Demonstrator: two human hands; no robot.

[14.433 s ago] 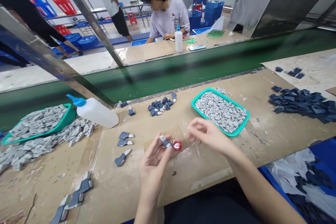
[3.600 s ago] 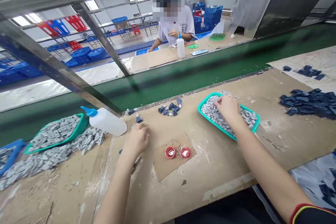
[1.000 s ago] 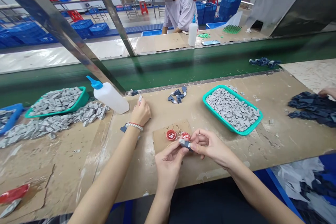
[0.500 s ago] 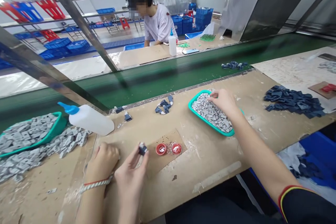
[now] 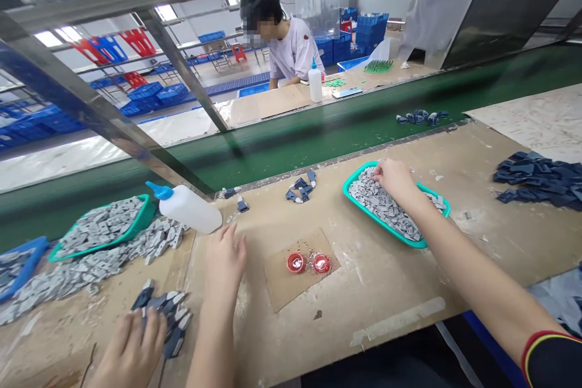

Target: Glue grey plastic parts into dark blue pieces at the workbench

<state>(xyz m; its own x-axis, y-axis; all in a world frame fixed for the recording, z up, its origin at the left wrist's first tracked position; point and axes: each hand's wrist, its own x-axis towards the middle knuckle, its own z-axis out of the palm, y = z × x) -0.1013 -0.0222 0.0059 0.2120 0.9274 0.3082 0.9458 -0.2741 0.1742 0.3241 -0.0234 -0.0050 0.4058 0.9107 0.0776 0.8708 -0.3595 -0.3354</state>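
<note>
My left hand is raised over the brown board just in front of a white squeeze bottle with a blue nozzle. Its fingers are apart, and nothing shows between them. My right hand reaches into a teal tray of small grey plastic pieces. Its fingertips are pinched together among the pieces; whether one is gripped is hidden. Two small red cups with shiny contents sit on a cardboard square. Behind them lies a little group of dark blue pieces with light ends.
Another person's hand rests on dark pieces at lower left. Left stands a second teal tray, with grey pieces spilled around it. A dark heap lies right. Beyond runs a green conveyor belt; metal posts rise there.
My left hand has moved forward and no longer shows the dark piece it held. My right hand stays in the tray. The other person's hand has moved back onto dark pieces. The view has shifted left.
</note>
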